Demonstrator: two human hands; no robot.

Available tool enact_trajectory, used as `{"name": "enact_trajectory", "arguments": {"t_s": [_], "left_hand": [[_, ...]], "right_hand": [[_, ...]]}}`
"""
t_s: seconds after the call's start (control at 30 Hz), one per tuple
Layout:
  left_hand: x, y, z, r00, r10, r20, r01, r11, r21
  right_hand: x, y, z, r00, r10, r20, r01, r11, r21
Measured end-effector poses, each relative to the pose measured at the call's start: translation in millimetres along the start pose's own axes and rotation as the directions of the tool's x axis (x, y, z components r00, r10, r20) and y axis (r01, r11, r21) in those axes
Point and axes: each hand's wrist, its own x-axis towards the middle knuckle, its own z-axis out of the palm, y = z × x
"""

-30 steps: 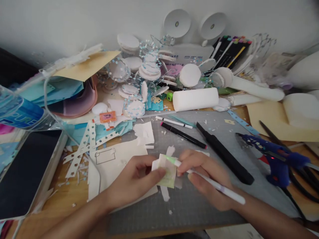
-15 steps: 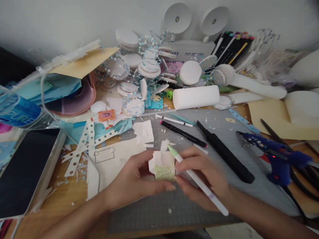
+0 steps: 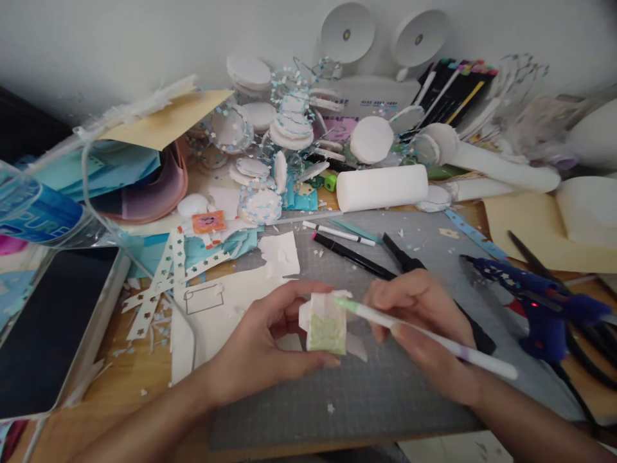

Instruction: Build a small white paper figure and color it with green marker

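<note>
My left hand (image 3: 274,341) grips a small white paper box (image 3: 328,325) between thumb and fingers. Its lower front is coloured pale green, and a torn flap sticks out at the top. In my right hand (image 3: 424,328) is a white marker (image 3: 434,341) with a green tip, held slantwise. The tip lies at the upper right part of the box; whether it touches I cannot tell. Beneath both hands lies a grey cutting mat (image 3: 299,405). A black marker with a pink end (image 3: 351,256) and a thin white pen (image 3: 337,233) lie just beyond.
On the right lie a blue glue gun (image 3: 535,289) with a red light and black scissors (image 3: 535,257). To the left are a phone (image 3: 58,328), a water bottle (image 3: 43,212) and paper strips (image 3: 149,289). White foam discs (image 3: 371,139) and a white roll (image 3: 383,188) crowd the back.
My right hand has moved right, away from the box, and the marker now lies flatter. The box has turned slightly in my left hand, showing more of its green front.
</note>
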Motion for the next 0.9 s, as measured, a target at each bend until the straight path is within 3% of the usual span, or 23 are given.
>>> {"name": "enact_trajectory", "arguments": {"t_s": [0.1,0.33,0.9], "left_hand": [[-2.0,-0.3,0.4,1.000,-0.002,0.019,0.002,1.000,0.011],[-2.6,2.0,0.4,0.999,0.004,0.040,-0.006,0.999,0.048],[-3.9,-1.0,-0.6,0.998,0.035,0.043,-0.041,0.987,0.154]], "right_hand": [[-2.3,0.7,-0.8,0.998,0.015,0.057,-0.013,0.999,-0.035],[-1.5,3.7,3.0,0.992,-0.079,0.096,0.079,0.997,0.005],[2.2,-1.8,0.2,0.996,-0.059,0.071,0.060,0.998,-0.008]]}}
